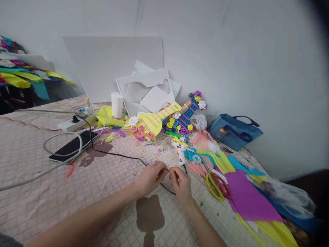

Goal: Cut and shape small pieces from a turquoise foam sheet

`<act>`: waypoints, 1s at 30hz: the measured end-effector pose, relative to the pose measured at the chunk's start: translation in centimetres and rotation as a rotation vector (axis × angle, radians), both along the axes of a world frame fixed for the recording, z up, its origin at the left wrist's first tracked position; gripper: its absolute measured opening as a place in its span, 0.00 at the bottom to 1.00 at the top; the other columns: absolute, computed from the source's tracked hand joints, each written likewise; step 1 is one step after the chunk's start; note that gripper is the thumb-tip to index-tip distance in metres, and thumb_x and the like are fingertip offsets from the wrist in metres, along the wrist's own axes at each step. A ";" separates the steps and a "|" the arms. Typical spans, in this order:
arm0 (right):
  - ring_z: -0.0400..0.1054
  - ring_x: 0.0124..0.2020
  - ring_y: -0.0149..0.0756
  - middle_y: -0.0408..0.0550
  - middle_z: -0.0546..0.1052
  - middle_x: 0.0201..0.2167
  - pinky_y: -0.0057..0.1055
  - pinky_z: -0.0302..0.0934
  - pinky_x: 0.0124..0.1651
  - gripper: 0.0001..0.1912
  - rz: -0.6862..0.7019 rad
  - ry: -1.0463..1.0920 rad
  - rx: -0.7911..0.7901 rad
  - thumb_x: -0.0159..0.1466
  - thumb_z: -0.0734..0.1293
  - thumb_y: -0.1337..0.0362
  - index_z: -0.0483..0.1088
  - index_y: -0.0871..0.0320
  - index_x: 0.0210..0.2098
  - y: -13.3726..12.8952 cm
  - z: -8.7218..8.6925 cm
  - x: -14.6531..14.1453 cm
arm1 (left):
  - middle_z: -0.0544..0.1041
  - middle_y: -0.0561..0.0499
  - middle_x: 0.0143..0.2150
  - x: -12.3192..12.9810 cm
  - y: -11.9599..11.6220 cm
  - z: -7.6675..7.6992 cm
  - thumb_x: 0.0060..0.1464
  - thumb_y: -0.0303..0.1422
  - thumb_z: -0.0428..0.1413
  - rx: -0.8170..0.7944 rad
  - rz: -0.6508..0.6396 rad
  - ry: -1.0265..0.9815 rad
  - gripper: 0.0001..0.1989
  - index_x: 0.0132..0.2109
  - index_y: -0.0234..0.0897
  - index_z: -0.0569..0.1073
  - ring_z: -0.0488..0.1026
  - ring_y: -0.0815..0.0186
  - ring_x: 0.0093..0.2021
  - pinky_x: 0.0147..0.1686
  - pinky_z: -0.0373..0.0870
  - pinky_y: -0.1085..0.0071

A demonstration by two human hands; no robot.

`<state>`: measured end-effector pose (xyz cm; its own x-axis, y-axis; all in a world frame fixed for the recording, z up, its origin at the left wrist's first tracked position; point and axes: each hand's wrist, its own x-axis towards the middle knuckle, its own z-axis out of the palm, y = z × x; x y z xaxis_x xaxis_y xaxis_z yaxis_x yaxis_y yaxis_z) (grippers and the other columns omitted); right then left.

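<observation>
Head view: left hand [152, 176] and right hand [182, 183], both narrow, pinch one tiny piece [167, 171] over the checked tablecloth [77, 192]. One glue gun [181, 151] is near; one big purple sheet [246, 195] borders the right, wide room is at left.

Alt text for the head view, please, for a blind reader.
A person's left hand and right hand nearly meet above a grid-patterned table; anything pinched is too small to identify. Beyond are a white glue gun and yellow guitar-shaped cutout, with scissors and purple paper to the right.
</observation>
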<state>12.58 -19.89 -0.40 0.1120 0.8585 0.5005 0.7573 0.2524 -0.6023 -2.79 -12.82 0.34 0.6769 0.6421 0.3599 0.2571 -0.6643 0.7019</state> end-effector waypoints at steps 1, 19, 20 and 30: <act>0.59 0.23 0.29 0.41 0.66 0.21 0.26 0.53 0.27 0.12 0.004 -0.012 -0.004 0.67 0.56 0.63 0.65 0.57 0.29 0.0 0.0 0.0 | 0.73 0.50 0.34 0.0 0.1 0.0 0.59 0.28 0.47 0.009 -0.007 0.001 0.06 0.39 0.36 0.68 0.70 0.68 0.31 0.30 0.63 0.72; 0.68 0.29 0.33 0.48 0.75 0.35 0.28 0.62 0.33 0.10 0.070 0.023 -0.079 0.66 0.58 0.62 0.66 0.57 0.44 0.0 0.1 -0.3 | 0.72 0.48 0.39 0.1 0.1 -0.2 0.50 0.20 0.50 0.132 -0.096 -0.034 0.10 0.39 0.36 0.67 0.69 0.65 0.40 0.39 0.67 0.70; 0.68 0.29 0.33 0.48 0.75 0.35 0.28 0.61 0.33 0.10 0.077 0.019 -0.084 0.66 0.58 0.62 0.67 0.57 0.44 0.0 0.1 -0.4 | 0.72 0.48 0.39 0.1 0.0 -0.2 0.50 0.19 0.50 0.127 -0.086 -0.043 0.11 0.40 0.36 0.67 0.69 0.64 0.40 0.39 0.67 0.69; 0.64 0.24 0.31 0.43 0.70 0.23 0.27 0.55 0.29 0.12 0.042 -0.070 -0.054 0.67 0.56 0.63 0.66 0.56 0.31 0.2 0.4 0.2 | 0.70 0.48 0.38 0.1 -0.3 0.1 0.60 0.24 0.41 0.082 -0.004 -0.038 0.08 0.42 0.38 0.62 0.69 0.64 0.38 0.38 0.66 0.67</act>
<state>12.76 -19.72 0.01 0.0415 0.8876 0.4588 0.7877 0.2534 -0.5616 -2.69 -13.16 0.46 0.6644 0.6064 0.4368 0.2282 -0.7212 0.6541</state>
